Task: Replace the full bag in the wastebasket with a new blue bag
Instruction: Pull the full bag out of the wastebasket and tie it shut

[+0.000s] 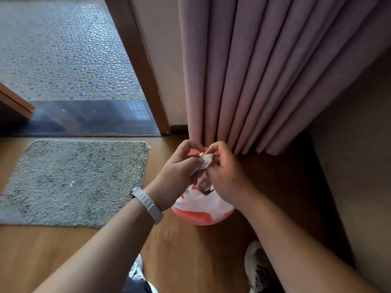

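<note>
A round pink-red wastebasket (198, 219) stands on the wooden floor at the foot of the curtain. A white bag with red print (203, 203) lines it and holds rubbish. My left hand (179, 168) and my right hand (224, 172) meet just above the basket. Both pinch the gathered white top of that bag (206, 160) between fingers and thumbs. My hands hide most of the basket's opening. No blue bag is in view.
A grey shaggy mat (78, 180) lies to the left, before a dark threshold and a pebble-patterned floor. A pink curtain (264, 70) hangs right behind the basket. A wooden door frame (137, 64) stands left of it. My two shoes (257, 267) are below.
</note>
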A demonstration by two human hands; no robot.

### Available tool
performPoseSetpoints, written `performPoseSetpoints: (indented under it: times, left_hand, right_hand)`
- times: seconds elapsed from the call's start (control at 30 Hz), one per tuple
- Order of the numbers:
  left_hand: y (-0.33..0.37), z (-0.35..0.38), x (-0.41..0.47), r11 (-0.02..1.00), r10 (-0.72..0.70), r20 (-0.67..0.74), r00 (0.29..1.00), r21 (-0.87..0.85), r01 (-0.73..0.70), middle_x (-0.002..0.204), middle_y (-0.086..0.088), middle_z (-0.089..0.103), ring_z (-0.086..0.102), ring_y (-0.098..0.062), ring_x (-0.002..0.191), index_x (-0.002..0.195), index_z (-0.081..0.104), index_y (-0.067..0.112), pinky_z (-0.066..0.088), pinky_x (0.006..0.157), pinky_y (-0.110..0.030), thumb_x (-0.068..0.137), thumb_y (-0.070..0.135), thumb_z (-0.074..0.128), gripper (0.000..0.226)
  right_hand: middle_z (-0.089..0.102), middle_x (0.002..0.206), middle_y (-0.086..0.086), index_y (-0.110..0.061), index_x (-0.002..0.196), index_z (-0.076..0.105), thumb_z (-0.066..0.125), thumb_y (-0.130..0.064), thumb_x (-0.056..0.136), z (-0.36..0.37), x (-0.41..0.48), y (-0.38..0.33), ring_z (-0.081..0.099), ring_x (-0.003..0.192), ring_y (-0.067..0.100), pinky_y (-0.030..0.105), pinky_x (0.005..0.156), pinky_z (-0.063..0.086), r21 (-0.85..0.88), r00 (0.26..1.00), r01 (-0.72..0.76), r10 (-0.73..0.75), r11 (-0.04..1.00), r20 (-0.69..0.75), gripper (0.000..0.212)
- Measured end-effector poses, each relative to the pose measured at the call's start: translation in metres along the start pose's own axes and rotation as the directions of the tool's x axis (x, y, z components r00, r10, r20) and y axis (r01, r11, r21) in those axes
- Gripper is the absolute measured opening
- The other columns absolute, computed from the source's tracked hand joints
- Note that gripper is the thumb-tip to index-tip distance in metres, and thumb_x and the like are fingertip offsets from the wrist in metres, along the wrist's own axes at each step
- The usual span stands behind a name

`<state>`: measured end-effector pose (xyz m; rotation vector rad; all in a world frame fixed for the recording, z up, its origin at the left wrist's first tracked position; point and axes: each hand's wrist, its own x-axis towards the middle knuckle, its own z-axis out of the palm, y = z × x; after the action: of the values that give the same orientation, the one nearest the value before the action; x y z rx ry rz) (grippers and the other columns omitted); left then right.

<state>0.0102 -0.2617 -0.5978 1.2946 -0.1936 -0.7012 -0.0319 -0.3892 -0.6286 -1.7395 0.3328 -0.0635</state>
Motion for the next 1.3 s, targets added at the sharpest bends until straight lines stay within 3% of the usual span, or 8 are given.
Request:
performPoseSetpoints:
  times: [0.13, 0.2, 0.33, 0.6, 0.77, 0.9, 1.1, 1.3]
  left_hand:
    - [-0.005, -0.014, 0.007, 0.992, -0.053, -0.043, 0.998, 0.112, 0.058, 0.057, 0.001, 0.055, 0.046, -0.012, 0.050, 0.114, 0.052, 0.013, 0.036, 0.045, -0.022, 0.076, 0.017, 0.062, 0.040]
    - [-0.010, -0.022, 0.009, 0.987, -0.071, 0.000, 0.998, 0.143, 0.070, 0.062, -0.001, 0.060, 0.053, -0.013, 0.053, 0.115, 0.058, 0.014, 0.042, 0.049, -0.024, 0.080, 0.019, 0.062, 0.036]
    - [-0.018, -0.032, 0.013, 0.989, -0.078, 0.008, 0.997, 0.123, 0.076, 0.069, -0.001, 0.065, 0.059, -0.012, 0.060, 0.094, 0.070, 0.018, 0.047, 0.056, -0.022, 0.081, 0.028, 0.069, 0.017]
    - [-0.019, -0.042, 0.024, 0.999, -0.037, -0.014, 0.999, 0.009, 0.037, 0.071, -0.007, 0.066, 0.061, -0.016, 0.061, 0.076, 0.067, 0.017, 0.049, 0.057, -0.025, 0.070, 0.035, 0.082, 0.025]
    - [-0.020, -0.028, 0.030, 0.997, 0.051, -0.067, 0.996, -0.053, -0.055, 0.065, -0.009, 0.059, 0.057, -0.022, 0.055, 0.075, 0.060, 0.016, 0.046, 0.047, -0.027, 0.077, 0.024, 0.069, 0.011]
    - [-0.015, -0.022, 0.033, 0.994, 0.089, -0.141, 0.986, -0.047, -0.096, 0.068, -0.011, 0.053, 0.052, -0.026, 0.058, 0.073, 0.060, 0.020, 0.045, 0.050, -0.030, 0.080, 0.023, 0.066, 0.010]
    - [0.000, -0.030, 0.032, 0.984, 0.117, -0.188, 0.975, -0.112, -0.139, 0.071, -0.007, 0.057, 0.054, -0.019, 0.050, 0.076, 0.060, 0.023, 0.047, 0.049, -0.032, 0.086, 0.018, 0.058, 0.012]
    - [0.019, -0.034, 0.029, 0.962, 0.212, -0.198, 0.957, -0.129, -0.240, 0.071, -0.002, 0.059, 0.056, -0.017, 0.057, 0.077, 0.061, 0.024, 0.049, 0.051, -0.030, 0.088, 0.016, 0.056, 0.015]
  right_hand:
    - [0.068, 0.078, 0.001, -0.037, 0.091, 0.056, 0.053, -0.034, 0.082, -0.001, 0.003, -0.001, 0.066, 0.074, 0.029, 0.058, 0.064, 0.054, -0.003, 0.996, 0.057, -0.057, 0.998, 0.065, 0.010]
    - [0.067, 0.078, 0.000, -0.034, 0.091, 0.058, 0.052, -0.033, 0.080, -0.002, 0.003, -0.002, 0.067, 0.075, 0.026, 0.056, 0.065, 0.055, -0.017, 0.992, 0.065, -0.063, 0.998, 0.108, 0.013]
    - [0.069, 0.084, -0.002, -0.031, 0.094, 0.061, 0.053, -0.028, 0.082, 0.001, 0.003, -0.004, 0.068, 0.082, 0.018, 0.051, 0.070, 0.057, -0.045, 0.990, 0.064, -0.058, 0.997, 0.127, 0.014]
    - [0.067, 0.091, -0.008, -0.032, 0.105, 0.060, 0.050, -0.025, 0.098, 0.001, 0.003, -0.006, 0.066, 0.089, 0.011, 0.032, 0.073, 0.060, -0.098, 0.980, 0.189, -0.182, 0.977, 0.077, 0.014]
    - [0.066, 0.075, -0.010, -0.027, 0.098, 0.063, 0.048, -0.031, 0.099, -0.001, 0.008, -0.012, 0.066, 0.073, 0.009, 0.030, 0.060, 0.056, -0.087, 0.976, 0.213, -0.215, 0.973, -0.016, 0.015]
    - [0.063, 0.064, -0.014, -0.029, 0.089, 0.059, 0.046, -0.027, 0.099, -0.001, 0.009, -0.018, 0.060, 0.054, 0.002, 0.016, 0.045, 0.045, 0.024, 0.984, 0.164, -0.161, 0.986, -0.080, 0.017]
    - [0.053, 0.052, -0.019, -0.024, 0.077, 0.056, 0.046, -0.023, 0.100, -0.015, 0.016, -0.022, 0.049, 0.045, -0.002, 0.014, 0.040, 0.038, 0.027, 0.989, 0.065, -0.061, 0.997, -0.134, 0.025]
    - [0.060, 0.070, -0.003, -0.019, 0.083, 0.061, 0.049, -0.030, 0.096, -0.017, 0.022, -0.033, 0.057, 0.067, 0.018, 0.037, 0.057, 0.048, 0.081, 0.982, 0.016, 0.000, 0.997, -0.187, 0.020]
